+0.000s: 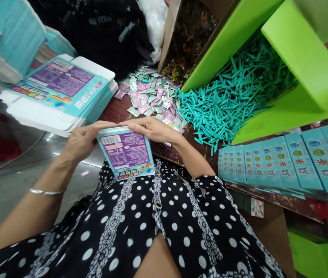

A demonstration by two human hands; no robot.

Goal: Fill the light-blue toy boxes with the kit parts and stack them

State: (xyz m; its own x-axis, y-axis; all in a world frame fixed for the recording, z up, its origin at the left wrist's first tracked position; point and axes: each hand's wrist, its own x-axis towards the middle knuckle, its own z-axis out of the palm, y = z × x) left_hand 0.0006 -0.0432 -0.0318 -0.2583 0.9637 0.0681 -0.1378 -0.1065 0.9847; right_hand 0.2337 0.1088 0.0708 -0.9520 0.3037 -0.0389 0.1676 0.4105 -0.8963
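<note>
A teal and purple printed carton (127, 152) is held between both hands in front of my body, its printed back with a barcode facing up. My left hand (84, 141) is closed on the carton's upper left corner. Along the top edge, my right hand (149, 128) grips it, with the thumb over the near face and the other fingers partly hidden behind. Just beyond the hands lies a loose heap of small pink and green sachets (155, 94). Beside it spreads a pile of small teal plastic sticks (224, 100).
Flat cartons are stacked (65, 87) at the left. A row of standing teal boxes (274, 160) lines the table's right side. A bright green bin (299, 50) lies behind the sticks. Black material (94, 34) and a cardboard box (169, 34) stand at the back.
</note>
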